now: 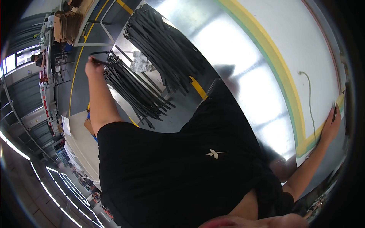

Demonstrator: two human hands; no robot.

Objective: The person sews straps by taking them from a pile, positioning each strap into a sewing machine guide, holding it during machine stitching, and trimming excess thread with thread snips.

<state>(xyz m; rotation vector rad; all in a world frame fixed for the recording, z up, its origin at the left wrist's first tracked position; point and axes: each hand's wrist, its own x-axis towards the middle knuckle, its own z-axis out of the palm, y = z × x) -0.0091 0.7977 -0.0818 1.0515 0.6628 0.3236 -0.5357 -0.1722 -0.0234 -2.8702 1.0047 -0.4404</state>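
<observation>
My left hand [94,67] is closed on the end of a black strap [100,61], beside a bundle of black straps with metal fittings [133,85]. A larger bundle of similar straps [163,45] hangs over the same support, with a crumpled silvery bag [140,62] between the two bundles. My right hand [331,123] is at the far right, by the taped border of the light work surface. A small dark tool [334,113] shows at its fingers; its exact shape is unclear.
A shiny metal surface [243,79] adjoins yellow and green tape [283,83]. A thin cord [310,98] lies on the white surface. Stacked brown cardboard [65,27] stands upper left. Another person [38,59] is far off at the left.
</observation>
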